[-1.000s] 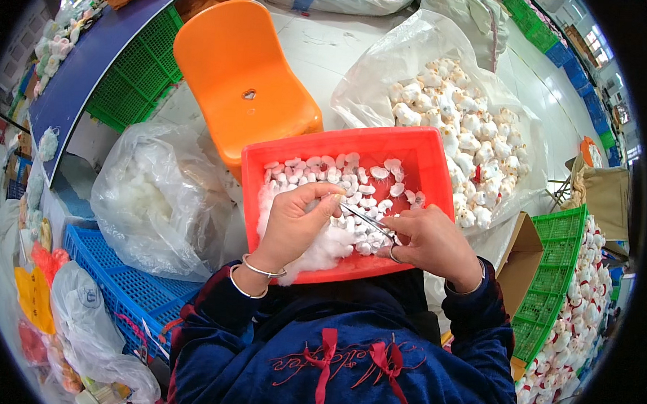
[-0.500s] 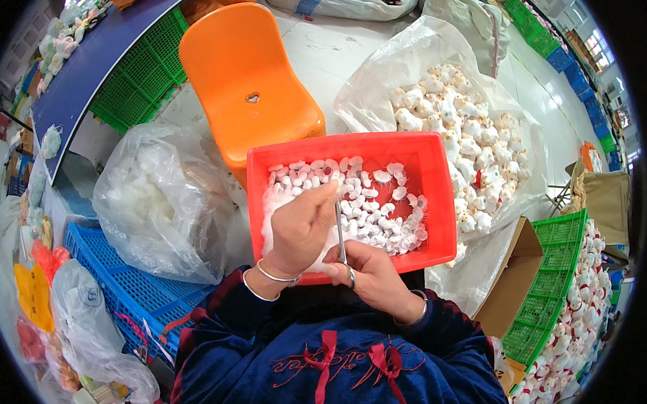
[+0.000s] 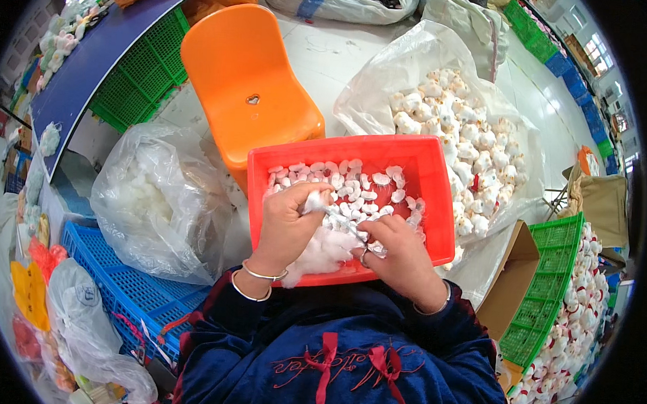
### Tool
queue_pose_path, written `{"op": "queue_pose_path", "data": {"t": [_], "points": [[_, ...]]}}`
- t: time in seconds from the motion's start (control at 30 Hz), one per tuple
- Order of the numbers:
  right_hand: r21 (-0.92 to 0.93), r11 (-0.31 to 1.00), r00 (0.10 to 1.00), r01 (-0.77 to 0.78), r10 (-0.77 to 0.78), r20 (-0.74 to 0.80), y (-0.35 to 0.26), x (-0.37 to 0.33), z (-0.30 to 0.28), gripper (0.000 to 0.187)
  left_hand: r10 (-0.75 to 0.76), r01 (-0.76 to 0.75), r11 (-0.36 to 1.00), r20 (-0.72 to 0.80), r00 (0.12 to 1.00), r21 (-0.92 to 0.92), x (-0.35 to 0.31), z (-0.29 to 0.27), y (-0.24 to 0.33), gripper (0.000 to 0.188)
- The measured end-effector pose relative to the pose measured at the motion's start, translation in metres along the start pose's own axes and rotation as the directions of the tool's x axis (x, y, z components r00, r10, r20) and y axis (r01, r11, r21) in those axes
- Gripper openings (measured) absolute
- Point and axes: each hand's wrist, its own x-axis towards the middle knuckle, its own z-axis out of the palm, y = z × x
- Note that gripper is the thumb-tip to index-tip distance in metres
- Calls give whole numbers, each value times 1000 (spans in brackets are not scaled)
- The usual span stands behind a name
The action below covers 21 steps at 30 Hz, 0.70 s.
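Your two hands meet over the red tub, white piece in the left, metal tool in the right.
Your left hand (image 3: 285, 225) pinches a small white piece (image 3: 315, 201) between thumb and fingers; your right hand (image 3: 404, 256), fingers curled, grips a slim metal tool (image 3: 351, 228) angled toward that pinch; whether its tip enters the piece, cannot tell. Just below the grip: fluffy white stuffing (image 3: 325, 252). Under and beyond it: loose white pieces (image 3: 392, 195) in the red tub (image 3: 440, 185). Farther out: orange chair (image 3: 253, 76) beyond the grip, to its left; clear bag (image 3: 161, 202) of white fluff, left; white plush figures (image 3: 477, 147) in an open plastic bag (image 3: 372, 88), beyond and right; cardboard box (image 3: 511, 282), right.
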Motion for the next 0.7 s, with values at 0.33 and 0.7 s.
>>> {"op": "queue_pose_path", "data": {"t": [0.33, 0.7], "points": [[69, 983, 979, -169, 160, 126, 10, -2, -15, 36, 59, -69, 985, 62, 996, 158, 4, -3, 7, 25], [-56, 996, 998, -70, 70, -3, 8, 2, -32, 53, -5, 15, 969, -40, 999, 248, 7, -4, 11, 16]]}}
